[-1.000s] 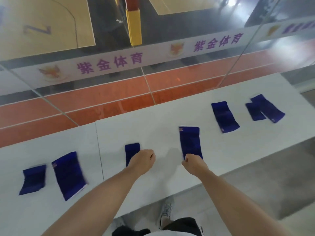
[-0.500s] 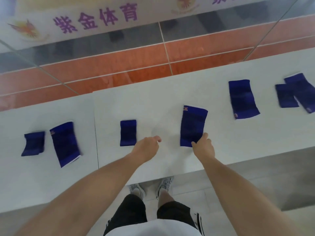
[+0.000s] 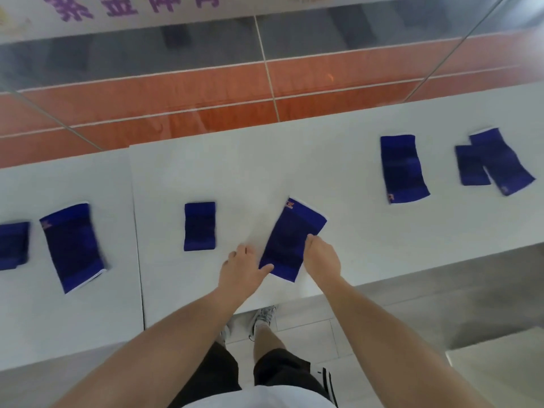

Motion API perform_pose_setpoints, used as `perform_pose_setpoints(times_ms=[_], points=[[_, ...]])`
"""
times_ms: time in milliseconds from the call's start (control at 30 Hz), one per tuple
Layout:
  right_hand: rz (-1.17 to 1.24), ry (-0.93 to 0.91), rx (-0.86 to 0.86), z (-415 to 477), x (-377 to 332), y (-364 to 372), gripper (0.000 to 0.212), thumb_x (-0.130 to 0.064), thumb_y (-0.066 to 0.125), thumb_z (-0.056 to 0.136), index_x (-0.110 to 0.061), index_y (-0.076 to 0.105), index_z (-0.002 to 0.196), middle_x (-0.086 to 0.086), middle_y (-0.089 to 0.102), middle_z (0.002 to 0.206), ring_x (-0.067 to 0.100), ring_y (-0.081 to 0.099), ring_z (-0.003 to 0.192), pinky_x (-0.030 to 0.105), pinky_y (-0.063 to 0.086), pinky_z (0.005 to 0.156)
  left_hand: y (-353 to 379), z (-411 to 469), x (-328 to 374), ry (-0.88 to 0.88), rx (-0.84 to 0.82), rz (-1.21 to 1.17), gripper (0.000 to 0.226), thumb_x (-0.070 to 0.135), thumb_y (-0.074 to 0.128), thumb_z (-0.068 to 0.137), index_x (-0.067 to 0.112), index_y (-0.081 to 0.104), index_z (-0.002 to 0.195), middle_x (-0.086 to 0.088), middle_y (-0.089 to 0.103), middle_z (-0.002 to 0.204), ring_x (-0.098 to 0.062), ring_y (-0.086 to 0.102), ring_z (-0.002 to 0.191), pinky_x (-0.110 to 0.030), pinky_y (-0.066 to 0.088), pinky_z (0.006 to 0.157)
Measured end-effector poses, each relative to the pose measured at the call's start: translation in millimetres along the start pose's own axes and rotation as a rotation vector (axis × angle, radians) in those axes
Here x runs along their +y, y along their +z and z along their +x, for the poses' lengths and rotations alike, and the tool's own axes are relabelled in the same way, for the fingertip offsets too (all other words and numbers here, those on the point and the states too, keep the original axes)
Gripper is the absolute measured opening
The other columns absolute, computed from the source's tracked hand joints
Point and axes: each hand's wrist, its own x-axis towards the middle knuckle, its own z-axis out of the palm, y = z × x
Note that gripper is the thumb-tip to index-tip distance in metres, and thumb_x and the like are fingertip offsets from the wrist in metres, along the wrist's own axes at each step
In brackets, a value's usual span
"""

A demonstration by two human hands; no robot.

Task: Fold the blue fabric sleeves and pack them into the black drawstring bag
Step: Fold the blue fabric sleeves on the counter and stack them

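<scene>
A long blue sleeve (image 3: 291, 240) lies tilted on the white bench (image 3: 265, 166) right in front of me. My left hand (image 3: 243, 267) touches its near left corner with the thumb, fingers spread. My right hand (image 3: 322, 256) grips its right edge. A small folded blue sleeve (image 3: 199, 225) lies just to the left. Further left are a long sleeve (image 3: 72, 245) and a folded one (image 3: 13, 245). To the right lie a long sleeve (image 3: 403, 169) and an overlapping pair (image 3: 494, 163). No black bag is in view.
The bench's near edge (image 3: 323, 295) runs just under my hands, with a seam (image 3: 137, 231) between two bench sections at the left. Behind the bench is a glass wall (image 3: 265, 69) over an orange court floor. My feet stand below the edge.
The view has tipped downward. My right hand took the middle sleeve's right edge and turned it to a tilt; my left hand opened and moved right onto its near corner.
</scene>
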Motion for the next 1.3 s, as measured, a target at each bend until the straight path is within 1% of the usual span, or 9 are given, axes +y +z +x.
perform_pose_setpoints(times_ms=[133, 267, 400, 533, 700, 800, 933, 1167, 1300], points=[[0.053, -0.03, 0.168, 30.4, 6.1, -20.7, 0.028, -0.019, 0.037, 0.102, -0.01, 0.048, 0.127, 0.01, 0.052, 0.125, 0.036, 0.06, 0.1, 0.045, 0.05, 0.083, 22.3, -2.6, 6.7, -0.018, 0.107, 0.097, 0.068, 0.072, 0.05, 0.086, 0.013, 0.048, 0.12, -0.006, 0.049, 0.12, -0.026, 0.05, 0.103, -0.037, 0.048, 0.084], [0.0, -0.142, 0.243, 49.3, 8.5, -20.4, 0.041, -0.024, 0.055, 0.099, -0.017, 0.04, 0.137, 0.004, 0.042, 0.139, 0.033, 0.063, 0.097, 0.045, 0.054, 0.076, 31.0, 1.3, 8.7, 0.01, 0.119, 0.072, 0.054, 0.057, 0.057, 0.091, 0.012, 0.048, 0.12, -0.007, 0.048, 0.12, -0.027, 0.048, 0.104, -0.037, 0.045, 0.086], [0.059, -0.169, 0.213, 47.1, -4.1, -7.2, 0.034, -0.016, 0.055, 0.098, -0.017, 0.048, 0.131, 0.005, 0.048, 0.125, 0.027, 0.061, 0.091, 0.038, 0.051, 0.076, 27.4, -2.5, -6.4, 0.037, 0.114, -0.053, 0.037, 0.04, 0.062, 0.094, 0.014, 0.049, 0.117, -0.005, 0.053, 0.116, -0.026, 0.05, 0.106, -0.036, 0.043, 0.089], [-0.009, -0.102, 0.19, 30.6, -25.8, 1.7, 0.021, -0.018, 0.054, 0.098, -0.008, 0.058, 0.116, 0.01, 0.05, 0.116, 0.034, 0.062, 0.09, 0.041, 0.052, 0.079, 14.3, -15.7, -30.5, 0.028, 0.061, -0.281, 0.015, 0.02, 0.059, 0.097, 0.017, 0.049, 0.107, -0.003, 0.058, 0.109, -0.023, 0.056, 0.096, -0.033, 0.045, 0.083], [0.047, -0.2, 0.181, 0.4, -88.1, -6.6, 0.011, -0.021, 0.051, 0.1, -0.012, 0.052, 0.106, 0.006, 0.055, 0.106, 0.028, 0.057, 0.081, 0.039, 0.048, 0.07, -35.5, -22.7, -78.7, -0.098, 0.027, -0.609, 0.035, 0.011, 0.061, 0.094, 0.016, 0.049, 0.126, -0.003, 0.054, 0.119, -0.02, 0.056, 0.096, -0.027, 0.043, 0.081], [0.121, -0.27, 0.167, -16.4, -151.0, -5.2, 0.002, -0.015, 0.051, 0.097, -0.014, 0.05, 0.098, 0.007, 0.061, 0.098, 0.025, 0.055, 0.081, 0.035, 0.044, 0.066, -73.5, -28.8, -125.0, -0.099, 0.033, -0.635, 0.026, 0.013, 0.066, 0.088, 0.014, 0.059, 0.113, -0.001, 0.066, 0.108, -0.022, 0.063, 0.095, -0.027, 0.046, 0.076], [0.136, -0.345, 0.14, -31.9, -249.1, 16.2, 0.025, -0.004, 0.041, 0.094, -0.007, 0.059, 0.112, 0.013, 0.061, 0.113, 0.029, 0.056, 0.095, 0.036, 0.047, 0.078, -116.9, -40.5, -200.2, -0.219, 0.087, -0.811, 0.018, 0.02, 0.066, 0.09, 0.017, 0.062, 0.106, 0.004, 0.07, 0.095, -0.01, 0.065, 0.078, -0.017, 0.046, 0.061], [0.052, -0.537, 0.055, -60.4, -378.8, 100.0, 0.033, -0.002, 0.042, 0.095, -0.006, 0.061, 0.122, 0.015, 0.064, 0.118, 0.031, 0.06, 0.103, 0.04, 0.052, 0.089, -134.0, -79.0, -322.7, -0.486, 0.301, -1.018, 0.01, 0.021, 0.063, 0.093, 0.019, 0.063, 0.103, 0.004, 0.071, 0.094, -0.012, 0.07, 0.08, -0.033, 0.058, 0.077], [-0.004, -0.68, -0.043, -62.2, -426.0, 144.8, 0.031, -0.001, 0.043, 0.097, -0.006, 0.063, 0.12, 0.015, 0.066, 0.118, 0.029, 0.06, 0.104, 0.035, 0.05, 0.087, -120.5, -98.0, -348.9, -0.637, 0.355, -1.073, 0.007, 0.019, 0.061, 0.094, 0.025, 0.058, 0.098, 0.006, 0.07, 0.09, -0.011, 0.069, 0.079, -0.025, 0.054, 0.069]])
